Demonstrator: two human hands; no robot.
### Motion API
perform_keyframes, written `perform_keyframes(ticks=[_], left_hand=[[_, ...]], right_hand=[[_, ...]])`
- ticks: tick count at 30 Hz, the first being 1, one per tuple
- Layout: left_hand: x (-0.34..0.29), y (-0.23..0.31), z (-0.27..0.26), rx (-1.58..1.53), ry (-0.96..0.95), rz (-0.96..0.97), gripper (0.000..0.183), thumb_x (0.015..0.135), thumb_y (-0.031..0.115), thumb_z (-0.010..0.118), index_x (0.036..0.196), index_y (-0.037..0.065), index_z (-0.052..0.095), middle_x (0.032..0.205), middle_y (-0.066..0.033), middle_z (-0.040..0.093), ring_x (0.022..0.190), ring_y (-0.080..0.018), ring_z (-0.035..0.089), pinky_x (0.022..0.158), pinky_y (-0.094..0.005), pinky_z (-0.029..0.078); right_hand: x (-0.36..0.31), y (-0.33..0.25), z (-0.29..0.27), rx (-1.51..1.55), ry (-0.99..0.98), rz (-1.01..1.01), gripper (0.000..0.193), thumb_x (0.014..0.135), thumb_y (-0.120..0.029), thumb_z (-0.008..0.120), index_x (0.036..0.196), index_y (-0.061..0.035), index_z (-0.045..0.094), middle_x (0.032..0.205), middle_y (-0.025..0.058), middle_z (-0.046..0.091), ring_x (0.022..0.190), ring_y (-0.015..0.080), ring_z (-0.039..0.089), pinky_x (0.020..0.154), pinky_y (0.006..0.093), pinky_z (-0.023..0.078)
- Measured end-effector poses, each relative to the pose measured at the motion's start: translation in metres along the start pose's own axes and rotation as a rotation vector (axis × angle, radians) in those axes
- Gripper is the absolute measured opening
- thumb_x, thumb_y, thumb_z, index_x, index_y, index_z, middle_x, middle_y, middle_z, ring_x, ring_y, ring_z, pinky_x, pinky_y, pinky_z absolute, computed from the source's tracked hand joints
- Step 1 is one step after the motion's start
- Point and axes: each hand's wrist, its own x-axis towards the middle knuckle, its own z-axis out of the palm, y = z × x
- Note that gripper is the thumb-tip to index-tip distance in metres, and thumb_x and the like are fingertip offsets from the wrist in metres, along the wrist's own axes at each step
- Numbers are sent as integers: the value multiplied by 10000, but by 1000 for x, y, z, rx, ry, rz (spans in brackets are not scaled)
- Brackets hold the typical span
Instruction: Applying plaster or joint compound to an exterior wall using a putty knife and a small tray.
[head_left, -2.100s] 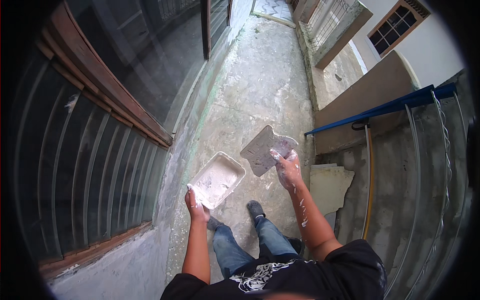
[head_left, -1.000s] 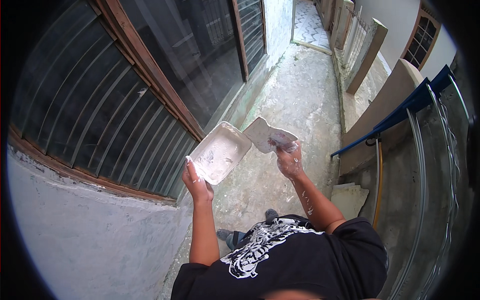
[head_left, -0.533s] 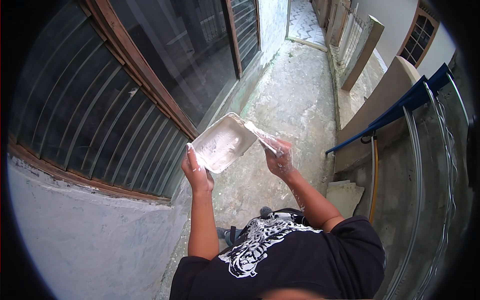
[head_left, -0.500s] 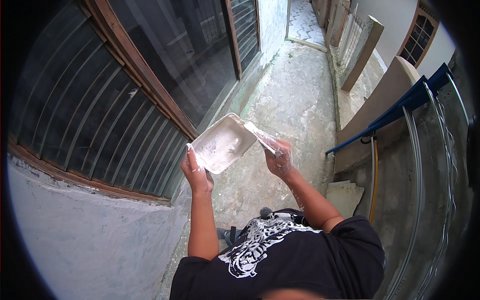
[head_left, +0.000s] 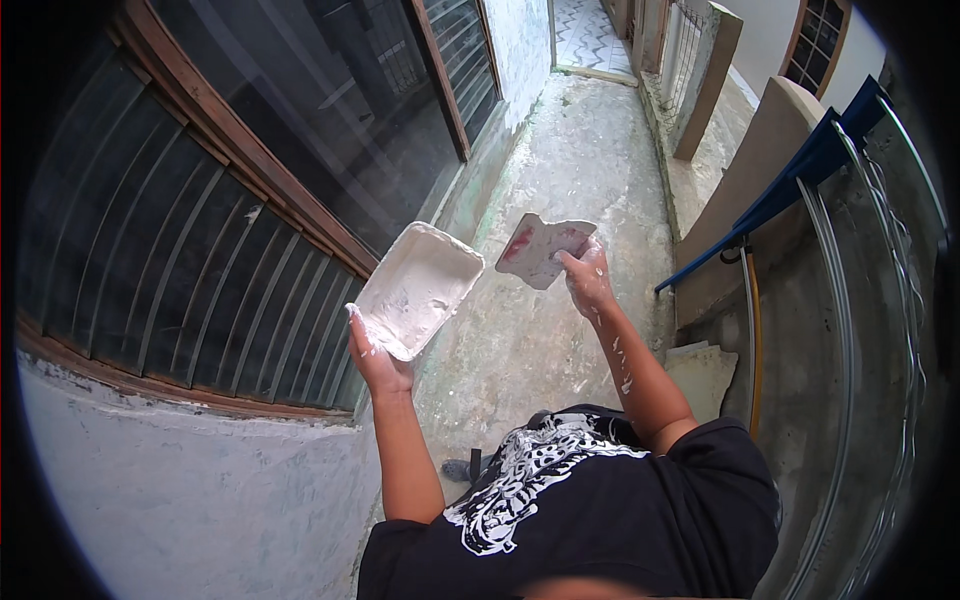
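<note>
A white rectangular plastic tub (head_left: 462, 262) is tilted in front of me, with white paste (head_left: 415, 290) smeared over its bottom and walls. My left hand (head_left: 382, 362) grips its near left corner and has paste on the fingers. To the right of the tub, apart from it, my right hand (head_left: 590, 280) pinches a flat putty spreader (head_left: 540, 245). The spreader is a thin, pale plate with an uneven edge and reddish stains. White splashes dot my right hand and forearm.
On my left are a louvred window (head_left: 180, 270) with a wooden frame (head_left: 240, 130) and a rough painted wall (head_left: 180, 470). A concrete walkway (head_left: 590, 150) runs ahead. At right, a blue metal bar (head_left: 770, 215), metal rods (head_left: 835, 330) and a broken slab (head_left: 700, 375) stand along the wall.
The spreader has left the tub's right rim and moved right, turning its flat face into view. The tub has shifted slightly left with my left hand.
</note>
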Motion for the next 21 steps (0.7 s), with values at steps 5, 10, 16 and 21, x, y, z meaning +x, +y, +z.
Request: perform_keyframes(ticks=[5, 10, 16, 21], left_hand=[[1, -8, 9, 48, 32, 3, 528, 972, 394, 419, 1290, -27, 442, 1280, -139, 521, 1158, -269, 537, 992, -400, 428], [-7, -17, 28, 80, -24, 20, 509, 976, 373, 420, 1248, -55, 467, 1231, -149, 549, 1119, -259, 562, 961, -383, 451], [-20, -26, 38, 60, -28, 88, 363, 988, 299, 438, 1046, -40, 556, 1017, -101, 615, 931, -184, 622, 838, -315, 495], [-30, -26, 40, 77, 14, 120, 351, 994, 297, 431, 1024, -30, 554, 993, -88, 608, 921, -167, 617, 812, -301, 497]], right_hand=[[21, -14, -6, 565, -87, 75, 344, 806, -9, 562, 1136, -46, 471, 951, 41, 555, 907, 191, 550, 867, 366, 434], [39, -43, 8, 756, -430, -15, 372, 764, -37, 648, 1086, -89, 467, 822, 19, 480, 766, 152, 499, 751, 306, 395], [51, -51, 16, 794, -504, -97, 376, 736, -20, 678, 1051, -87, 484, 840, 22, 495, 755, 146, 506, 720, 288, 385], [52, -51, 17, 600, -524, -188, 384, 715, -33, 640, 1066, -74, 486, 878, 21, 496, 782, 139, 497, 718, 275, 392]])
